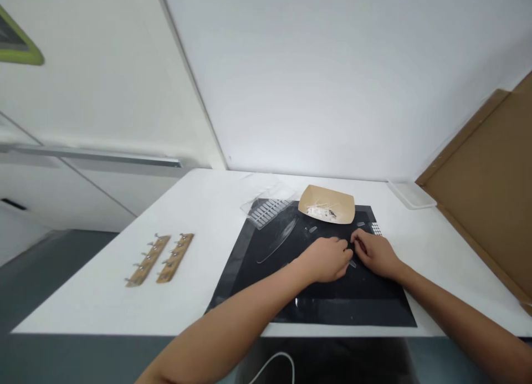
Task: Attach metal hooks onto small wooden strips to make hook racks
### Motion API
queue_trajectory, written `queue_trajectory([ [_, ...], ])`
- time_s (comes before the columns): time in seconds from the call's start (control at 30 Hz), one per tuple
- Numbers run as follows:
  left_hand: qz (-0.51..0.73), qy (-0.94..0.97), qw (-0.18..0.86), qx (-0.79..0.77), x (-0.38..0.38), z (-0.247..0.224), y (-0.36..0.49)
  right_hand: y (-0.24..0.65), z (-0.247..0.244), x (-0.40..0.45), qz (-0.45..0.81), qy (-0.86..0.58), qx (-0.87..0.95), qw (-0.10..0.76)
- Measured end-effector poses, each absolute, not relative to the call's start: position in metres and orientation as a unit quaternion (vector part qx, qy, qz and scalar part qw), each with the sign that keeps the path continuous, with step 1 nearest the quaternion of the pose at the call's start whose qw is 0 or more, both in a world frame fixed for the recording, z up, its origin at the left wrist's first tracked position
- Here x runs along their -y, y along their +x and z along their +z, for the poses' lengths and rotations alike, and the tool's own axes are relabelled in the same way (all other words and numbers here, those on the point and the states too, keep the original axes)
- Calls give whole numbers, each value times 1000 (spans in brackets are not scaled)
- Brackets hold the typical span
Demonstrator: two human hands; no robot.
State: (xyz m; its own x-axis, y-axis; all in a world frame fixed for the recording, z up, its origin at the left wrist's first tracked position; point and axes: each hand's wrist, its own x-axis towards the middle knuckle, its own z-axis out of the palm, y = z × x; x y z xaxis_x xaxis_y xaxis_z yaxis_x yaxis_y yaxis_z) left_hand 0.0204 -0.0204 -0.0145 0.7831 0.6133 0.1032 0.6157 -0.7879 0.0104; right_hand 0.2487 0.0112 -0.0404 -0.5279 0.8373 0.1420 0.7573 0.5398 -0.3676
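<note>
Over the black mat [266, 284], my left hand [330, 259] is closed, palm down, its fingers curled toward the right. Facing it, my right hand [377, 255] has thumb and forefinger drawn together in a pinch. The fingertips of both hands almost meet; anything in them is too small or hidden to make out. A small clear piece shaped like a nail tip [352, 264] lies between the hands. Similar clear pieces [312, 229] are scattered behind them. A sheet of white dots [376, 229] lies behind my right hand.
A brown paper tray [326, 194] holds white scraps. Left of it is a clear case [268, 211] with rows of pale pieces, near a curved clear strip [276, 245]. Two wooden bars with metal clips [152, 257] lie left. A white tray [411, 195] and cardboard [482, 179] stand right.
</note>
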Motion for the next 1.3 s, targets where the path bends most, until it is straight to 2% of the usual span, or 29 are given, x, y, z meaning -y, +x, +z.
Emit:
queue_trajectory([
  [0.17, -44, -949, -10, 311, 18, -11, 17, 249, -41, -14, 138, -467, 864, 125],
  [0.77, -5, -959, 0, 283, 13, -2, 6, 250, -37, -10, 172, -395, 893, 131],
  [1.3, 45, -935, -27, 351, 10, 5, 7, 255, -37, -11, 201, -377, 894, 134],
])
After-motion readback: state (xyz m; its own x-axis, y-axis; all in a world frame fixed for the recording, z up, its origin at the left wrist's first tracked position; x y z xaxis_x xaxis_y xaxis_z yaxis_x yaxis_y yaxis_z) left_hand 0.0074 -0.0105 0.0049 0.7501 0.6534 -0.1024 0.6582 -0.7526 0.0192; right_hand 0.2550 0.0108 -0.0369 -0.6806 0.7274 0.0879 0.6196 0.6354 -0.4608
